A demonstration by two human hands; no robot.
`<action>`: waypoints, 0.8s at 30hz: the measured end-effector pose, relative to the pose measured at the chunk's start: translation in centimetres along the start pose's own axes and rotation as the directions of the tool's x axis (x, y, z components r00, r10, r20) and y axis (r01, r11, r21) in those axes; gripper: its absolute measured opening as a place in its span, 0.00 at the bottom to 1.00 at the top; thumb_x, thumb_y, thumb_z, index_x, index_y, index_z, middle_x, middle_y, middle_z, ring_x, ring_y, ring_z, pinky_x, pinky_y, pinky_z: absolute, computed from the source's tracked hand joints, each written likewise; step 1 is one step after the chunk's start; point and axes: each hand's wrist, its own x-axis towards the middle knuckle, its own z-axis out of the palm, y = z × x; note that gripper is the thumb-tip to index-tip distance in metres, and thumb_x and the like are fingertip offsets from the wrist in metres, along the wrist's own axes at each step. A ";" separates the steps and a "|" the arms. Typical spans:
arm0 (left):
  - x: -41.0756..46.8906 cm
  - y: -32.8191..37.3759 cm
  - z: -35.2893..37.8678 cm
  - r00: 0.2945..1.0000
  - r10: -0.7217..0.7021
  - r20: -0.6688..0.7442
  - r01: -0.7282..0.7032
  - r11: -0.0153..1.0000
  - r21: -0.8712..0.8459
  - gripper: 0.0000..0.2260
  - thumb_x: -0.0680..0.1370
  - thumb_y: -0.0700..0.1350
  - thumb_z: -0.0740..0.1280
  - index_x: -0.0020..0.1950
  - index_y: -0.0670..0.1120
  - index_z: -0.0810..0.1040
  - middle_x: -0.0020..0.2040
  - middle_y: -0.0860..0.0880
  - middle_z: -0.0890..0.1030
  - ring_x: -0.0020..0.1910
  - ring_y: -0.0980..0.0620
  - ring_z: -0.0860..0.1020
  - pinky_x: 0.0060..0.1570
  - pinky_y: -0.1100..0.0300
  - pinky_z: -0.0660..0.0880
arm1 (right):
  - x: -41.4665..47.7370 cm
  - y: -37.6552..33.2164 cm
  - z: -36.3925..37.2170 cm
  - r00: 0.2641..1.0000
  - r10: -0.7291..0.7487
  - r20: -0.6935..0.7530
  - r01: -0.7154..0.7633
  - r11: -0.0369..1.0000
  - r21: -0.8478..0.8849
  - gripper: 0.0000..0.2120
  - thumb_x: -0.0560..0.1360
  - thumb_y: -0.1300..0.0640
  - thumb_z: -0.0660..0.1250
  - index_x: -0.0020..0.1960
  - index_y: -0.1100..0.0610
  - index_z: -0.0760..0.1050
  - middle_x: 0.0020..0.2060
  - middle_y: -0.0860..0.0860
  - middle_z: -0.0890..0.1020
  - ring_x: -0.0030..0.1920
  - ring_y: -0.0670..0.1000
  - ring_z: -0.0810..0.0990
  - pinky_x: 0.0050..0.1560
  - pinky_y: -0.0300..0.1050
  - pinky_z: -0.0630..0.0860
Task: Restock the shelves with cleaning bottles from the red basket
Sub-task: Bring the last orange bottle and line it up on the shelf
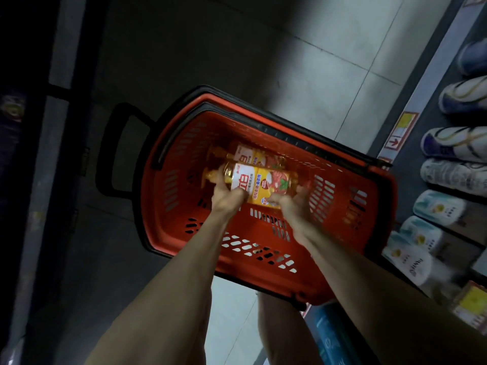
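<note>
**Both hands on one yellow bottle in the basket**

Your two hands reach down into the red basket point(340, 248), which stands on the tiled floor point(303, 61) beside the shelf point(421, 101). Your left hand point(226, 192) has its fingers curled around the cap end of a yellow bottle point(263, 184), and your right hand point(291, 204) grips its bottom end. The bottle lies on its side, inside the basket walls. A second yellow bottle point(253, 155) lies just behind it, deeper in the basket. On the shelf at your right, white and blue packs point(453, 143) stand in a row.
</note>
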 end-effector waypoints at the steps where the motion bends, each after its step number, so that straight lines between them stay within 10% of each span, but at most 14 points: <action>1: -1.3 0.3 -0.2 1.000 0.001 -0.002 -0.001 1.000 0.010 0.49 0.64 0.42 0.70 0.83 0.62 0.57 0.55 0.53 0.84 0.58 0.46 0.84 0.62 0.45 0.81 | -1.0 0.3 -0.2 1.000 0.008 0.003 -0.008 1.000 0.004 0.33 0.72 0.57 0.78 0.72 0.58 0.67 0.57 0.51 0.83 0.52 0.47 0.83 0.49 0.43 0.75; 6: -7.4 2.0 -1.6 0.999 0.043 0.004 -0.043 0.998 0.044 0.41 0.75 0.36 0.71 0.83 0.60 0.60 0.52 0.55 0.83 0.47 0.60 0.79 0.40 0.65 0.72 | -7.5 -0.3 -1.2 0.998 0.031 -0.050 -0.026 0.996 0.086 0.30 0.78 0.60 0.74 0.69 0.52 0.56 0.49 0.47 0.76 0.46 0.44 0.76 0.39 0.39 0.69; 10: -12.1 3.2 -2.9 0.998 0.064 -0.002 -0.064 0.998 -0.014 0.43 0.72 0.38 0.72 0.82 0.62 0.60 0.52 0.55 0.84 0.52 0.56 0.81 0.47 0.59 0.76 | -11.7 -1.9 -2.4 0.996 -0.026 -0.080 0.030 0.998 0.058 0.26 0.80 0.60 0.72 0.68 0.55 0.58 0.47 0.48 0.75 0.43 0.43 0.78 0.29 0.30 0.72; 13: -15.4 4.0 -4.2 0.997 0.082 -0.010 -0.083 0.994 -0.071 0.45 0.67 0.45 0.71 0.82 0.63 0.60 0.52 0.57 0.86 0.55 0.52 0.84 0.62 0.47 0.80 | -14.1 -3.4 -3.3 0.993 -0.078 -0.088 0.081 0.996 0.040 0.27 0.79 0.55 0.75 0.66 0.55 0.60 0.53 0.52 0.78 0.47 0.45 0.79 0.40 0.38 0.73; 17: -21.0 6.9 -6.6 0.992 0.122 -0.014 -0.123 0.986 -0.112 0.43 0.68 0.46 0.71 0.82 0.61 0.62 0.56 0.53 0.85 0.56 0.51 0.83 0.53 0.55 0.79 | -18.5 -6.7 -5.2 0.990 -0.135 -0.046 0.138 0.989 0.051 0.29 0.75 0.47 0.79 0.64 0.53 0.64 0.56 0.52 0.79 0.52 0.48 0.81 0.47 0.45 0.74; 24: -29.2 13.0 -11.2 0.964 0.261 -0.053 -0.266 0.955 -0.133 0.37 0.69 0.48 0.73 0.76 0.68 0.68 0.58 0.56 0.84 0.60 0.49 0.82 0.66 0.41 0.78 | -26.9 -13.4 -9.5 0.957 -0.283 0.068 0.282 0.959 0.025 0.39 0.59 0.38 0.87 0.60 0.46 0.70 0.53 0.49 0.88 0.52 0.48 0.88 0.60 0.54 0.82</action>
